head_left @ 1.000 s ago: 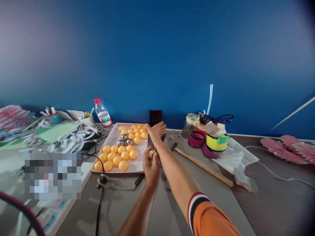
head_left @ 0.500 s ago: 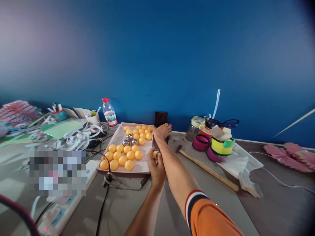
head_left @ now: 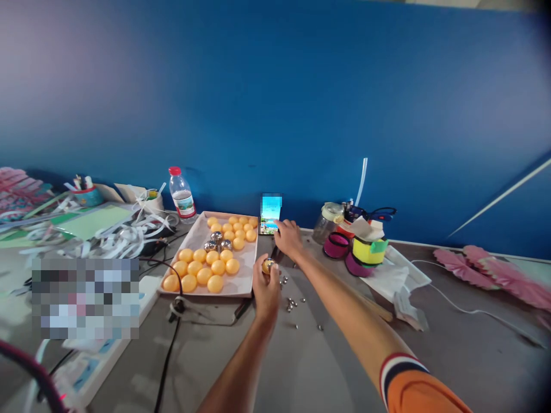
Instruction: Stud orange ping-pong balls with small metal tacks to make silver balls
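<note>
My left hand [head_left: 266, 284] is closed around a small shiny gold-toned ball [head_left: 268, 265], just right of the white tray. At the wall stands a phone [head_left: 270, 217] with its screen lit; my right hand [head_left: 289, 236] is at its lower right, index finger at the screen, fingers apart and holding nothing. The white tray [head_left: 246, 287] bears many orange balls [head_left: 215, 283] and several silver balls [head_left: 210, 245]. Small metal beads [head_left: 291, 304] lie scattered on the grey table between my forearms.
Left: a red-capped bottle [head_left: 182, 195], tangled white strips [head_left: 124, 235], a power strip [head_left: 103, 350] and black cables. Right: a glass jar [head_left: 329, 221], magenta and yellow rolls [head_left: 368, 252], a wooden handle [head_left: 379, 308] partly behind my arm, and pink folded paper [head_left: 508, 275].
The phone screen has lit up. My right hand has drawn back from over the phone's lower right, uncovering the beads. The view has shifted slightly, and my left hand still grips the ball.
</note>
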A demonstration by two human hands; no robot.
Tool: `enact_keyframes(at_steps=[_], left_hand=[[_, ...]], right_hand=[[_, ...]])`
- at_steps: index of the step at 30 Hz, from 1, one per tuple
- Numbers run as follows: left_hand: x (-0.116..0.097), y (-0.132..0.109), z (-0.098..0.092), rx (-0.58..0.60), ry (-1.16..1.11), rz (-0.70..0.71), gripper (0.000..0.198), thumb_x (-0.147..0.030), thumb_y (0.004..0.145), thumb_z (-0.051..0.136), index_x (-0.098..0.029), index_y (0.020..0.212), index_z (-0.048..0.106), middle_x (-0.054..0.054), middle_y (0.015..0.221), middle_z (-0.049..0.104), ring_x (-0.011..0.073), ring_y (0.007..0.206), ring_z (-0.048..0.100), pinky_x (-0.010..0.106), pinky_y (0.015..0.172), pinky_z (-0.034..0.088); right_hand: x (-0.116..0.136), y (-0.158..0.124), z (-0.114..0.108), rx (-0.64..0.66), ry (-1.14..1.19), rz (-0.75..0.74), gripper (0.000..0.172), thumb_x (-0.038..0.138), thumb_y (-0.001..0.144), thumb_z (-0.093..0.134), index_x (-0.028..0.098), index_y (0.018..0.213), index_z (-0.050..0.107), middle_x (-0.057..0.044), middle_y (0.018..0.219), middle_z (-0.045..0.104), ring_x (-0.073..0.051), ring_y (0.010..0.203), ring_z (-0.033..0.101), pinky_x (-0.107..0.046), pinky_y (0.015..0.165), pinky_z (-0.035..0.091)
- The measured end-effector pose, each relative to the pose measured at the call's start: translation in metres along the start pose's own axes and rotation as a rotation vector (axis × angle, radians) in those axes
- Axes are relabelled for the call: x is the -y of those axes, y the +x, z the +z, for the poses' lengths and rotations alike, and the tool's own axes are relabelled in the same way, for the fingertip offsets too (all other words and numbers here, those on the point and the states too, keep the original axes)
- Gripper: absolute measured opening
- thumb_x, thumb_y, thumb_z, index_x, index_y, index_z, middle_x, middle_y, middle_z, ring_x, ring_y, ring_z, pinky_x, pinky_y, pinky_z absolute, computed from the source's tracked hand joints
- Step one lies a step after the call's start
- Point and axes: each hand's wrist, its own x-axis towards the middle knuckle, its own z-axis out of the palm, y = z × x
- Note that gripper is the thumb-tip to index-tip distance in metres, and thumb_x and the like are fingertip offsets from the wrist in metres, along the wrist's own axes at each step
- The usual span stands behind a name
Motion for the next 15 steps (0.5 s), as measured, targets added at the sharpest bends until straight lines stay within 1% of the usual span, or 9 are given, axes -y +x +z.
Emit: enact_keyframes(at_steps=[2, 6, 8, 10, 12, 13, 15], left_hand=[[-0.001, 0.0, 0.0, -0.004, 0.026, 0.008, 0.041, -0.038, 0.079, 0.058, -0.019, 0.114, 0.052, 0.007, 0.106, 0.056, 0.0125, 0.076, 0.058, 0.027, 0.074, 0.049], [-0.003, 0.0, 0.0, 0.0, 0.037, -0.011, 0.042, -0.04, 0.079, 0.058, -0.018, 0.114, 0.052, 0.007, 0.104, 0.056, 0.012, 0.071, 0.059, 0.027, 0.071, 0.049], [-0.004, 0.0, 0.0, 0.005, 0.048, -0.011, 0.042, -0.04, 0.079, 0.057, -0.018, 0.114, 0.051, 0.007, 0.103, 0.056, 0.0118, 0.07, 0.059, 0.027, 0.071, 0.049], [-0.003, 0.0, -0.001, 0.011, 0.065, -0.006, 0.041, -0.04, 0.08, 0.056, -0.018, 0.114, 0.051, 0.005, 0.099, 0.056, 0.0118, 0.069, 0.059, 0.027, 0.071, 0.048], [-0.003, 0.0, -0.001, 0.02, 0.077, -0.011, 0.04, -0.04, 0.081, 0.055, -0.018, 0.114, 0.05, 0.004, 0.094, 0.056, 0.0123, 0.069, 0.06, 0.027, 0.069, 0.048], [-0.004, 0.0, -0.001, 0.025, 0.082, -0.017, 0.04, -0.04, 0.081, 0.055, -0.018, 0.114, 0.05, 0.004, 0.092, 0.057, 0.0125, 0.069, 0.06, 0.026, 0.068, 0.047], [-0.004, 0.001, -0.002, 0.028, 0.102, -0.02, 0.039, -0.04, 0.081, 0.054, -0.019, 0.114, 0.05, 0.003, 0.09, 0.057, 0.0128, 0.07, 0.06, 0.026, 0.068, 0.047]], right_hand=[[-0.011, -0.005, -0.001, 0.085, -0.083, -0.116, 0.044, 0.022, 0.087, 0.038, 0.022, 0.13, 0.05, -0.013, 0.107, 0.06, -0.028, 0.105, 0.044, -0.039, 0.09, 0.031], [-0.019, -0.006, 0.005, 0.18, -0.165, -0.246, 0.046, 0.016, 0.088, 0.033, 0.021, 0.131, 0.049, -0.013, 0.107, 0.062, -0.027, 0.105, 0.045, -0.038, 0.089, 0.03], [-0.019, -0.002, 0.007, 0.217, -0.188, -0.288, 0.047, 0.013, 0.088, 0.032, 0.022, 0.131, 0.049, -0.013, 0.108, 0.062, -0.027, 0.107, 0.044, -0.038, 0.089, 0.03], [-0.019, 0.006, 0.005, 0.246, -0.207, -0.296, 0.05, 0.01, 0.086, 0.032, 0.022, 0.132, 0.047, -0.013, 0.108, 0.062, -0.026, 0.107, 0.045, -0.038, 0.089, 0.029], [-0.019, 0.017, 0.001, 0.233, -0.211, -0.269, 0.054, 0.009, 0.084, 0.033, 0.022, 0.136, 0.043, -0.013, 0.108, 0.062, -0.026, 0.105, 0.046, -0.038, 0.088, 0.03], [-0.02, 0.022, -0.003, 0.198, -0.203, -0.245, 0.056, 0.009, 0.084, 0.034, 0.021, 0.139, 0.038, -0.014, 0.109, 0.062, -0.027, 0.103, 0.047, -0.038, 0.087, 0.03], [-0.021, 0.032, -0.01, 0.026, -0.179, -0.069, 0.059, 0.014, 0.086, 0.032, 0.013, 0.144, 0.025, -0.018, 0.112, 0.06, -0.029, 0.101, 0.048, -0.04, 0.085, 0.032]])
